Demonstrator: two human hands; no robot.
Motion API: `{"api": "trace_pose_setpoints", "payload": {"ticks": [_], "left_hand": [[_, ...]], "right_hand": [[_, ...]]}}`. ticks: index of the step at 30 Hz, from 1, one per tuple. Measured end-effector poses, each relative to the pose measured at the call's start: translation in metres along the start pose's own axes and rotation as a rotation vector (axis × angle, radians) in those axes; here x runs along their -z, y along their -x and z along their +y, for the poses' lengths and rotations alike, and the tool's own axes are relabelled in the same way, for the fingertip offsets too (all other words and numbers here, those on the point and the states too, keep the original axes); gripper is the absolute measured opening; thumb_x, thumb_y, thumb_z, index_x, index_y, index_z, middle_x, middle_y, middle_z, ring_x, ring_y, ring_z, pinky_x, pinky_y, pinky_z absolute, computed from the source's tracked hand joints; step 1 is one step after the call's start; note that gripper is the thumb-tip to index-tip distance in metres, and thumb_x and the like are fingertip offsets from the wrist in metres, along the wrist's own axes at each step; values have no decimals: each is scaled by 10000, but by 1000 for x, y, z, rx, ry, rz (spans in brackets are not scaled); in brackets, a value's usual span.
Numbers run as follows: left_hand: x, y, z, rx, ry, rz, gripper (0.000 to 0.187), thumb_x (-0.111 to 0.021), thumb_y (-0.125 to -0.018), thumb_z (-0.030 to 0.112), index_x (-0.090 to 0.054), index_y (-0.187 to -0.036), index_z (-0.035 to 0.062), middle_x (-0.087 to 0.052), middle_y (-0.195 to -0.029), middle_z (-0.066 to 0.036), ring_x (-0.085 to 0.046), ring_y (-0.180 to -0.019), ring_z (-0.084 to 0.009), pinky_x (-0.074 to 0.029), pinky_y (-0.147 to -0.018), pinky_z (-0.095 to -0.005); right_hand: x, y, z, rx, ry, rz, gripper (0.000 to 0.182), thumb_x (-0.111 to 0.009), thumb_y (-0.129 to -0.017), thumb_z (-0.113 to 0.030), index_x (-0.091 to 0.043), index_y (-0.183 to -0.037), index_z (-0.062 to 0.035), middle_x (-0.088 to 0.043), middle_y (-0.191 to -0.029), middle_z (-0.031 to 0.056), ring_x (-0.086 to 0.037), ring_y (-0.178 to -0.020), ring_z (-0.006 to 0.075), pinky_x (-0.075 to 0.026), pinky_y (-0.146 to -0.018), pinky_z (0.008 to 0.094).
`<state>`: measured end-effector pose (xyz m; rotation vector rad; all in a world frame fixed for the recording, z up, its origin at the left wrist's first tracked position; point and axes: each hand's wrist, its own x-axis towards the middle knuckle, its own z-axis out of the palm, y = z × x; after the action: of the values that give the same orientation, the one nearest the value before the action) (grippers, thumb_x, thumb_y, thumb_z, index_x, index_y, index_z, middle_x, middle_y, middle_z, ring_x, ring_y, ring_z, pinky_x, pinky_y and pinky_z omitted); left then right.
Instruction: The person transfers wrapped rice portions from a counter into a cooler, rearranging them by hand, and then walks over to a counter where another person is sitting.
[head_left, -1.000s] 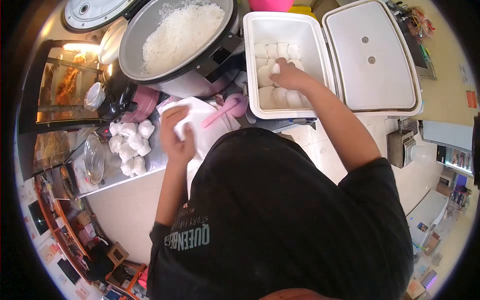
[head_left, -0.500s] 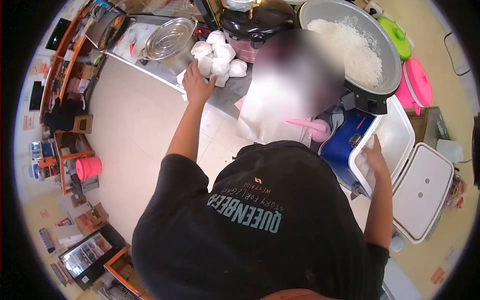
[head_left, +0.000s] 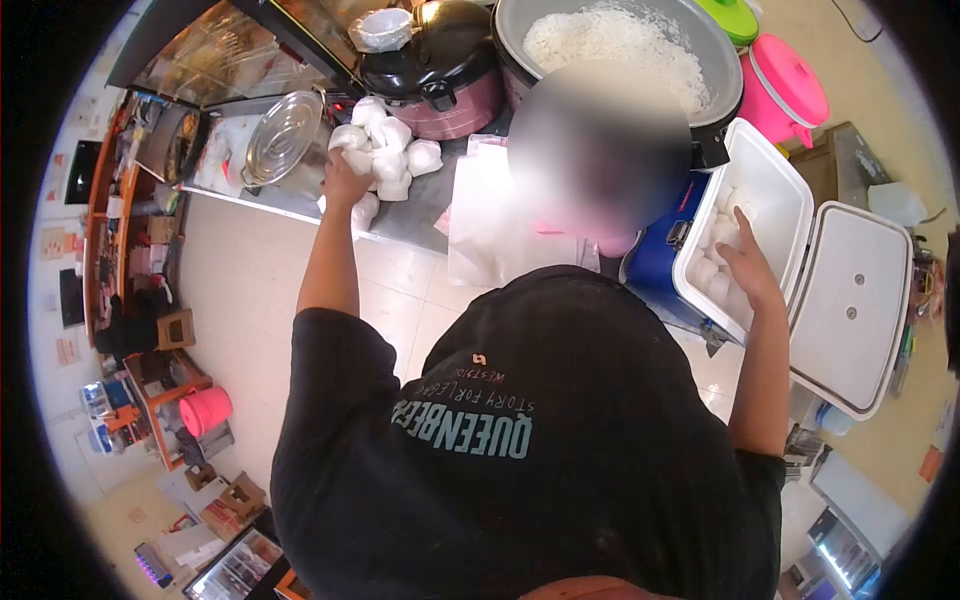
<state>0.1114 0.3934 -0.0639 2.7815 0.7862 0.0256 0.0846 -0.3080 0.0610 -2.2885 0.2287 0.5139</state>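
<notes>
My left hand [head_left: 345, 180] reaches to a pile of white wrapped packets [head_left: 390, 135] on the grey counter. Its fingers curl against a packet at the pile's left side, and the fingertips are partly hidden. Another white packet [head_left: 362, 212] lies by the wrist at the counter's edge. My right hand [head_left: 750, 262] is over the open blue-and-white cooler box [head_left: 790, 190], fingers apart and nothing visible in them. Several white packets [head_left: 712, 275] lie inside the cooler, just below and beside that hand.
A large pot of white rice [head_left: 615, 45] stands at the back, beside a black-lidded pink cooker [head_left: 440, 105]. A lidded steel pot [head_left: 290, 145] is left of the pile. White sheets [head_left: 475, 220] lie mid-counter, near a blurred patch. The cooler's lid [head_left: 850, 300] hangs open at right.
The view has shifted, so the counter sits further left. My left hand's fingers have drawn in at the packets. My right hand has lifted from the cooler's inside, and packets now show there.
</notes>
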Motion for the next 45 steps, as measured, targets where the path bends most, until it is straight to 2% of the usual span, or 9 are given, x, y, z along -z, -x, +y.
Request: {"api": "trace_pose_setpoints", "payload": {"ticks": [6, 11, 17, 20, 24, 29, 33, 40, 45], "left_hand": [[4, 22, -23, -252, 409, 405, 844, -773, -733, 208, -370, -1430, -47, -494, -1357, -247, -496, -1269, -381, -393, -1097, -453], [78, 143, 142, -539, 1153, 160, 812, -744, -728, 188, -383, -1425, -20, -478, -1323, -156, -544, -1177, -264, -443, -1033, -414], [135, 231, 384, -1216, 1050, -337, 899, -817, -637, 168, -433, -1440, 41, -553, -1286, -144, -575, -1181, -267, -458, -1019, -390], [93, 245, 503, -1357, 781, -449, 814, -812, -686, 208, -465, -1402, 35, -560, -1325, -207, -553, -1230, -350, -439, -1060, -398], [-26, 243, 596, -1370, 509, -797, 756, -782, -717, 157, -467, -1392, 25, -606, -1267, -176, -591, -1162, -264, -472, -1001, -360], [-56, 266, 594, -1036, 247, -1256, 797, -782, -732, 94, -430, -1445, 36, -599, -1257, -148, -594, -1130, -235, -478, -974, -359], [-51, 258, 590, -917, 284, -1464, 823, -770, -750, 40, -399, -1485, 61, -592, -1265, -108, -587, -1094, -204, -470, -931, -334], [-50, 248, 583, -1030, 271, -1553, 553, -769, -747, 7, -595, -1271, 43, -659, -1147, -61, -580, -1053, -183, -451, -883, -323], [-67, 237, 588, -1155, 72, -1415, 676, -866, -688, 147, -602, -1302, 46, -661, -1197, -94, -593, -1092, -220, -481, -901, -351]], "right_hand": [[3, -11, 28, -21, -187, 105, 748, -674, -896, -191, -337, -1549, -52, -520, -1431, 255, -568, -1232, 314, -483, -991, 385], [13, -17, 26, -96, -74, -15, 651, -689, -891, -200, -458, -1455, 29, -587, -1358, 215, -570, -1245, 286, -450, -1047, 377], [-4, -12, 14, 49, 381, 64, 767, -673, -878, -350, -416, -1463, 74, -587, -1339, 276, -551, -1274, 395, -430, -1074, 416], [-5, -4, 8, 46, 362, -34, 846, -648, -878, -373, -317, -1501, 93, -503, -1406, 324, -498, -1318, 426, -406, -1102, 435], [-10, -1, 3, 51, 457, -51, 876, -640, -884, -356, -247, -1520, 99, -494, -1402, 336, -576, -1216, 437, -450, -1061, 445], [21, 42, -10, 122, 389, -188, 631, -656, -832, -167, -457, -1362, 112, -637, -1194, 325, -642, -1123, 410, -517, -972, 455], [65, 41, -2, 187, 384, 362, 588, -795, -740, -85, -540, -1255, 36, -665, -1181, 248, -661, -1085, 378, -557, -864, 451], [56, -15, -10, -40, 753, 18, 748, -856, -681, -150, -492, -1323, -22, -630, -1253, 204, -596, -1228, 342, -108, -1207, 631], [55, -22, -8, -22, 728, -80, 942, -874, -616, -189, -392, -1411, -38, -649, -1208, 203, -598, -1207, 352, -339, -1102, 520]]}}
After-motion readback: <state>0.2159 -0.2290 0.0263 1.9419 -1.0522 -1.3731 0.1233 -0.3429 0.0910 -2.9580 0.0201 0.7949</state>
